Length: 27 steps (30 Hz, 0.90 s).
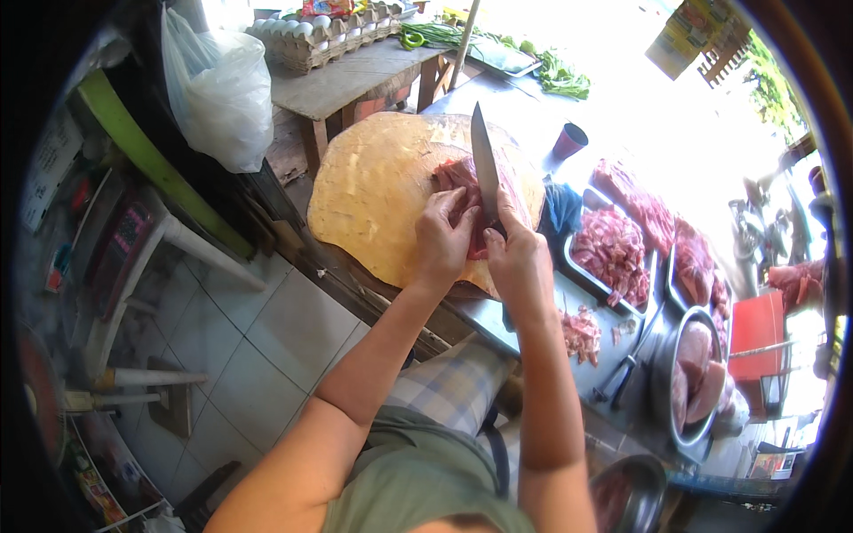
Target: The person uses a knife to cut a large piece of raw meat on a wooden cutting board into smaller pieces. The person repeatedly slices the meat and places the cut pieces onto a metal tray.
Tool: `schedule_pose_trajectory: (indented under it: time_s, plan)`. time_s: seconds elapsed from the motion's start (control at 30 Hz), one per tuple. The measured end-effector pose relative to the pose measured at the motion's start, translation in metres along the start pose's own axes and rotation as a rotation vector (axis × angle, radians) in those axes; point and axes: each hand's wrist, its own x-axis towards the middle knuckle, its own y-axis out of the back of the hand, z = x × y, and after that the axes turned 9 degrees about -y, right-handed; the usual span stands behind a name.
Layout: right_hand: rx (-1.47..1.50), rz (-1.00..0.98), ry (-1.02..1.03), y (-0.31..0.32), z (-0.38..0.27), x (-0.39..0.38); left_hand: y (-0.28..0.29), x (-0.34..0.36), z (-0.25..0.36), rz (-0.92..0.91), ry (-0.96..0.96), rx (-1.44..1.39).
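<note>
A large round wooden chopping board (369,178) carries a piece of red raw meat (457,171). My left hand (442,233) presses on the meat with bent fingers, gripping its near side. In my right hand (520,258) is a broad kitchen knife (484,160), its blade pointing away from me and its handle mostly hidden by my fingers. The blade lies against the right side of the meat, close to my left fingertips; I cannot tell how deep it is in the meat.
Right of the board lie a blue cloth (561,207), a metal tray of cut meat (609,253), meat slabs (633,200) and a steel bowl of meat (697,377). A dark cup (569,140) stands behind. Egg trays (311,49) and a hanging plastic bag (218,98) are far left.
</note>
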Motion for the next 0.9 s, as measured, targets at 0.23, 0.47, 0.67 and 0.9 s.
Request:
schedule_pose_trajectory:
  time_s: [0.23,0.47,0.67,0.9]
  plan:
    - [0.007,-0.128,-0.125,-0.001,0.01,-0.004,-0.007,-0.003,0.0,0.039,-0.008,0.0]
    - [-0.066,-0.121,-0.071,0.003,0.016,-0.016,-0.008,-0.004,0.003,0.048,-0.009,0.095]
    - [-0.093,-0.206,-0.093,0.018,0.022,-0.03,-0.01,-0.003,0.001,0.046,-0.017,0.131]
    - [-0.187,-0.217,-0.064,0.024,0.022,-0.054,-0.009,0.01,-0.001,0.075,0.045,0.257]
